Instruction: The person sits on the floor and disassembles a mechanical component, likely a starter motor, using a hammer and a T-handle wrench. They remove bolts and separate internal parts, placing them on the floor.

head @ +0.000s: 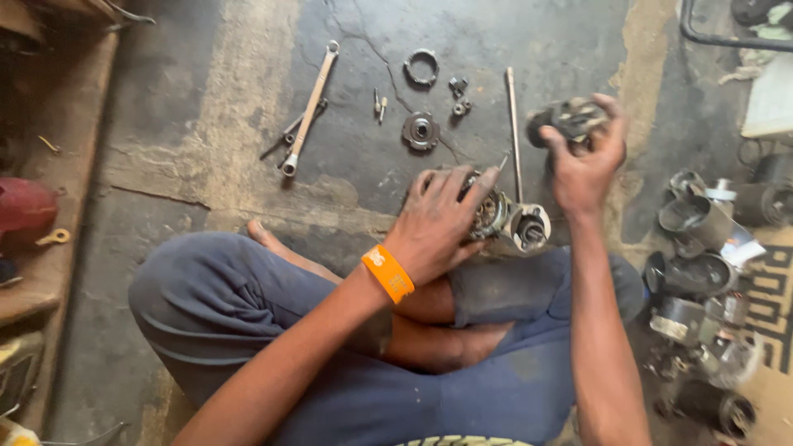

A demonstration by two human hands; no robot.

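Note:
I sit cross-legged on a concrete floor. My left hand [442,221], with an orange wristband, grips a greasy metal motor housing [516,223] resting against my knee. Raised just above and to the right of it, my right hand [585,161] holds a dark, round metal part [566,118].
On the floor ahead lie a long wrench [310,107], a thin metal rod [514,132], a ring [420,68], a round gear-like piece [420,130] and small bolts [458,95]. A pile of metal motor casings [702,272] lies at the right. A wooden ledge [58,165] runs along the left.

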